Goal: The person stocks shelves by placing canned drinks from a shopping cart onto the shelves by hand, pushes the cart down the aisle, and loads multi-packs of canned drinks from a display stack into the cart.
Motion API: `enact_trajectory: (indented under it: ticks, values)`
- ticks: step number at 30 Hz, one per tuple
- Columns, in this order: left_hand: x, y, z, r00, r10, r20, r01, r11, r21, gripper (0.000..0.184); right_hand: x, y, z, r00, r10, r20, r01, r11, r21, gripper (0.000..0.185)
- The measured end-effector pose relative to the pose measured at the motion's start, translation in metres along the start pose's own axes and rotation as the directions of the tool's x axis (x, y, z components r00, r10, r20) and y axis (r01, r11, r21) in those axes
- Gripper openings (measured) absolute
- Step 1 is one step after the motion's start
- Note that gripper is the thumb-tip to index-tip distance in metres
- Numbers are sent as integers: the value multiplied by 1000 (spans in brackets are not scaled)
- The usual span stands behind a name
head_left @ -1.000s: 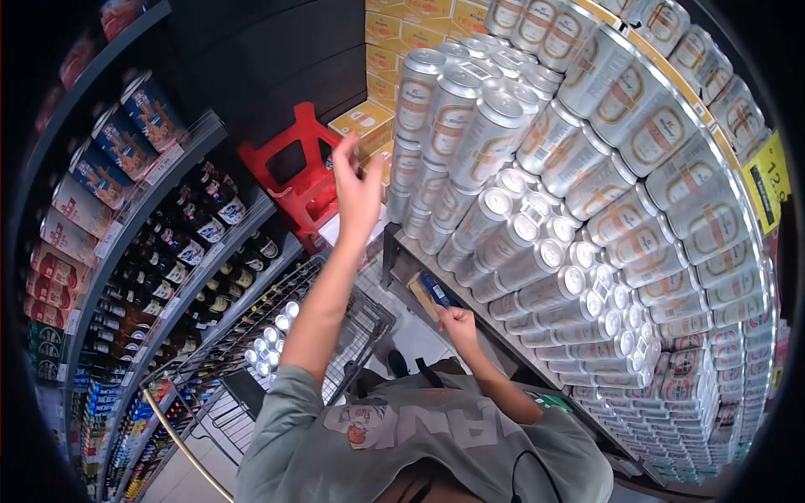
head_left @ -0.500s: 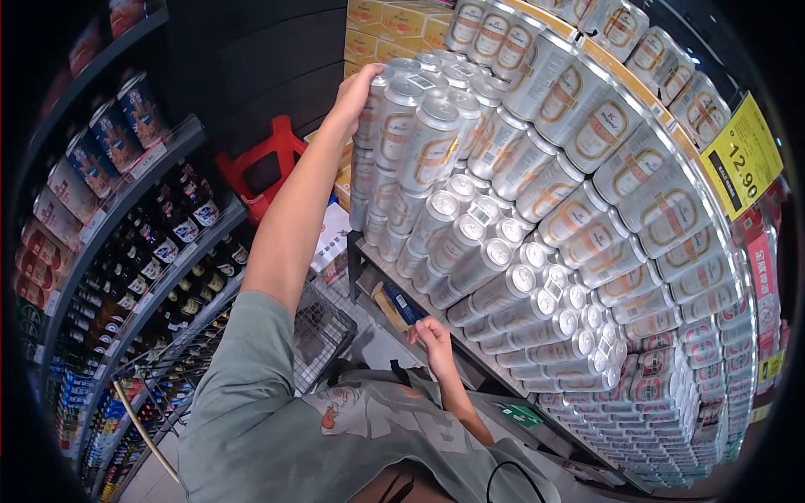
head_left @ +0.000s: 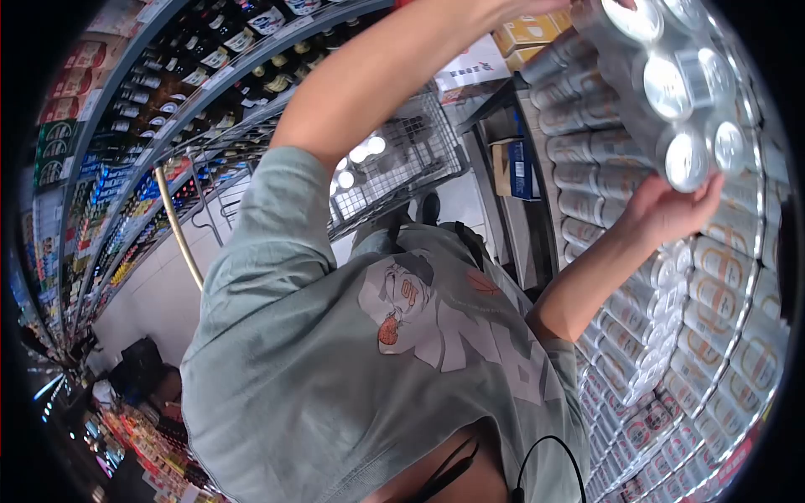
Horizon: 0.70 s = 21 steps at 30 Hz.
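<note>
A shrink-wrapped pack of silver beer cans (head_left: 668,88) is held up at the upper right, tops facing me, slightly blurred. My right hand (head_left: 677,208) grips its near end, fingers curled against the lowest cans. At the top edge my left hand (head_left: 543,6) reaches the pack's far end; most of its fingers are cut off by the frame. Behind and below the pack stand stacked beer cans (head_left: 579,147) in long rows.
A wire shopping cart (head_left: 440,138) with several cans (head_left: 366,149) in it stands left of the stack. Shelves of bottles (head_left: 226,50) line the left. A blue box (head_left: 520,168) sits under the display, and a white carton (head_left: 474,67) lies beyond the cart.
My view has swung down and to the left. My right hand has risen from beside the display's lower edge to the pack. The pack now appears lifted, held between both hands.
</note>
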State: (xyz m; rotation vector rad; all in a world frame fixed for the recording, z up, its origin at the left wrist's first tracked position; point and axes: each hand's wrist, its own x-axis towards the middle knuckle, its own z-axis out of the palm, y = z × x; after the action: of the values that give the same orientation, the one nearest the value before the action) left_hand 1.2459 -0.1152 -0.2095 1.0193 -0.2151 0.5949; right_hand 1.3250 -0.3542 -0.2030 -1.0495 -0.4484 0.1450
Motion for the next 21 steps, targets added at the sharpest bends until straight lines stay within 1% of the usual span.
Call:
enact_trajectory:
  ticks: [1, 2, 3, 4, 5, 6, 7, 9, 11, 13, 14, 15, 16, 17, 18, 19, 20, 21]
  values:
    - [-29, 4, 2, 999, -18, -30, 18, 1000, 14, 27, -16, 0, 10, 997, 34, -67, -31, 999, 38, 42]
    - [-60, 5, 5, 995, -28, -92, 25, 999, -34, 33, -28, 6, 17, 988, 56, -144, -48, 997, 64, 42]
    - [-90, 3, 6, 984, -13, -176, 7, 999, -33, 33, -42, 7, 29, 964, 49, -260, -55, 998, -15, 39]
    - [-121, 0, 8, 966, 3, -259, -11, 1000, -29, 33, -50, 11, 26, 977, 109, -184, -114, 993, -20, 44]
    - [-152, -7, 4, 930, 60, -362, -50, 998, 35, 26, -59, 20, 21, 981, 164, -101, -167, 986, -27, 49]
    - [-181, -12, 2, 895, 53, -443, -74, 997, -30, 28, -61, 33, 3, 977, 209, -32, -211, 959, -190, 49]
    - [-208, -20, 0, 853, 47, -519, -111, 989, -93, 33, -64, 46, -6, 957, 259, 129, -222, 943, -247, 38]
    - [-261, -45, -1, 700, 33, -713, -132, 988, -84, 34, -72, 86, -19, 840, 425, 337, -355, 901, -251, 23]
    - [-312, -79, -4, 516, -60, -855, -131, 980, -148, 34, -74, 133, -21, 647, 669, 366, -639, 737, -219, 13]
    - [-341, -98, -3, 349, -126, -929, -73, 984, -160, 28, -82, 183, -8, 483, 828, 285, -768, 557, -317, 8]
    - [-355, -113, -5, 258, -178, -950, -11, 982, -187, 21, -86, 212, -8, 465, 826, 319, -760, 557, -335, 8]
    - [-371, -131, -10, 158, -234, -959, 47, 972, -229, 14, -90, 242, -11, 356, 871, 339, -773, 478, -416, 6]
    - [-392, -154, -20, 87, -219, -972, 244, 951, -193, 11, -95, 268, -11, 241, 908, 342, -770, 394, -501, 5]
    - [-411, -177, -25, 11, -205, -979, 432, 884, -180, 11, -103, 288, -6, 196, 927, 320, -742, 354, -569, 4]
    - [-427, -188, -28, 40, -30, -999, 729, 684, 9, 15, -106, 310, -7, 150, 943, 297, -705, 312, -637, 4]
    - [-442, -204, -33, 13, -107, -994, 740, 670, -62, 16, -108, 334, -7, 116, 955, 273, -664, 279, -694, 5]
    - [-447, -211, -35, -3, -298, -955, 502, 825, -259, 20, -112, 354, -4, 80, 965, 251, -581, 250, -775, 7]
    - [-449, -218, -41, 52, -467, -883, 224, 867, -445, 23, -116, 374, -2, 50, 969, 243, -457, 238, -857, 11]
